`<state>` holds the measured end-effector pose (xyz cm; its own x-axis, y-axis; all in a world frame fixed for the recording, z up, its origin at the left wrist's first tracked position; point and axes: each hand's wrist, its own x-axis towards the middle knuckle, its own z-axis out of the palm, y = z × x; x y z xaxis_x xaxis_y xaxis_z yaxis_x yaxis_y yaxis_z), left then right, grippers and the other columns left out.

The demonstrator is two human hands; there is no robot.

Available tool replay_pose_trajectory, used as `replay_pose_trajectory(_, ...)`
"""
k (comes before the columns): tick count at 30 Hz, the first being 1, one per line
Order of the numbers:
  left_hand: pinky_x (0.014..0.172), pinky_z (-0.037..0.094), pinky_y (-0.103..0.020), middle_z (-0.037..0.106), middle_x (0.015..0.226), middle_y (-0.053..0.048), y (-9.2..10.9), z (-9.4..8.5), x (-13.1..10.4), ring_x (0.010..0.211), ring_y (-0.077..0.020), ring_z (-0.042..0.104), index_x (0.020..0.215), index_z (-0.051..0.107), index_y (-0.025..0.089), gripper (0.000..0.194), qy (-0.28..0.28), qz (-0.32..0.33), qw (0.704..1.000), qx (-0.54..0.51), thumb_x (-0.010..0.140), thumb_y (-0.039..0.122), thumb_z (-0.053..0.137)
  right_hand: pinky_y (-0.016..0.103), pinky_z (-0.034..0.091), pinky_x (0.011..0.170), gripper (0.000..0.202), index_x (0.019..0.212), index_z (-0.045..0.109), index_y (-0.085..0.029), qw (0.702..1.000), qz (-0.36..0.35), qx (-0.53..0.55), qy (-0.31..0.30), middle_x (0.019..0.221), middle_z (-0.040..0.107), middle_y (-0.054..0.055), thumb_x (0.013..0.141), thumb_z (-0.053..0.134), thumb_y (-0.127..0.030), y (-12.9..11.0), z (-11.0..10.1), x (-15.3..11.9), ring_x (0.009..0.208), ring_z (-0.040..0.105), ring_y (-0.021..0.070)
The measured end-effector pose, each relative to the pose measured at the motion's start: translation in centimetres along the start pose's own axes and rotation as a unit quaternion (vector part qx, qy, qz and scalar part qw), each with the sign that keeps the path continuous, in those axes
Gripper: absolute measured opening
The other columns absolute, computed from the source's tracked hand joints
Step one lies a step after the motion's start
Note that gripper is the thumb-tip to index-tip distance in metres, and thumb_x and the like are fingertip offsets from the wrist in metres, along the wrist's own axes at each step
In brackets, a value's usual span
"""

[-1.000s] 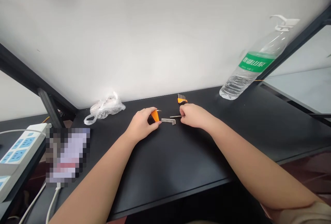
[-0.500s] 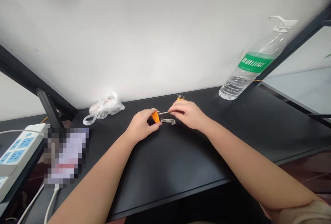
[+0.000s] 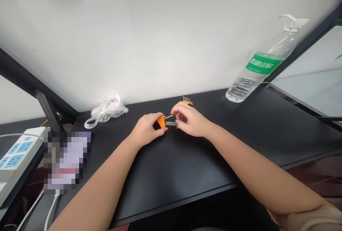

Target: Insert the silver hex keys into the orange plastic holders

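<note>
**Thin grey metal rod at an orange wedge-shaped plastic holder**

At the frame's centre, the holder is pinched between left-hand thumb and forefinger. The rod's outer end is met by right-hand fingertips; whether it is pinched or merely pushed cannot be told. The work is judged partway along: several bent grey metal keys appear seated in the holder, while most of the visible rod stands outside it. A second orange holder, with its own row of rods, is seen just behind the right hand, above centre. The first holder's back is covered by the left hand; the rod's inner tip cannot be made out.
</note>
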<state>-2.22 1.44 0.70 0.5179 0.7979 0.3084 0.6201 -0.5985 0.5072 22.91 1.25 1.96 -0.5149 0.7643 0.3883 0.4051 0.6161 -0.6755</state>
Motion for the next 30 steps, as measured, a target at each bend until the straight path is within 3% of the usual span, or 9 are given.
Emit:
replay_pose_trajectory(8,0.083,0.054,-0.034,0.073,0.098,-0.001,1.4,-0.4,0.2,0.088,-0.0208,0.068,0.116,0.066,0.026,0.032,-0.021,0.011,1.000,-0.016,0.087,0.037,0.072,0.033,0.053,0.075,0.029,0.098,0.056,-0.024,0.998,-0.010,0.050,-0.042,0.103,0.060,0.004,0.078,0.057,-0.004,-1.1,0.9,0.2,0.087,0.060,0.0184)
replay_pose_trajectory(14,0.081,0.056,-0.033,0.074,0.099,-0.001,1.3,-0.5,0.0,0.085,-0.0190,0.069,0.120,0.064,0.025,0.036,0.000,-0.002,0.999,-0.043,0.087,0.037,0.072,0.031,0.045,0.067,0.004,0.090,0.060,-0.022,0.998,0.014,-0.051,-0.021,0.092,0.061,0.003,0.090,0.062,-0.019,-0.3,-0.3,0.1,0.078,0.056,0.0169)
replay_pose_trajectory(19,0.080,0.056,-0.033,0.074,0.099,-0.001,1.6,-0.2,0.0,0.084,-0.0190,0.070,0.123,0.064,0.026,0.038,-0.003,0.007,0.999,-0.046,0.087,0.037,0.072,0.031,0.045,0.069,0.016,0.088,0.061,-0.022,0.996,0.028,-0.079,-0.016,0.092,0.063,0.003,0.089,0.072,-0.032,0.2,-0.1,0.3,0.078,0.057,0.0173)
replay_pose_trajectory(25,0.081,0.057,-0.033,0.074,0.100,0.000,2.0,-0.5,-0.1,0.084,-0.0191,0.069,0.122,0.064,0.027,0.037,-0.018,0.014,0.998,-0.053,0.088,0.038,0.073,0.032,0.046,0.070,0.010,0.090,0.059,-0.022,0.990,0.059,-0.131,0.016,0.093,0.064,0.004,0.092,0.067,-0.028,1.4,0.1,0.4,0.077,0.058,0.0172)
replay_pose_trajectory(30,0.088,0.058,-0.037,0.074,0.107,-0.003,1.1,-0.2,-0.2,0.093,-0.0218,0.071,0.128,0.063,0.026,0.044,-0.007,0.000,0.999,-0.032,0.087,0.038,0.074,0.031,0.045,0.066,0.009,0.084,0.065,-0.022,0.979,0.101,-0.163,-0.066,0.085,0.067,0.002,0.092,0.065,-0.027,3.1,-1.3,0.1,0.074,0.060,0.0172)
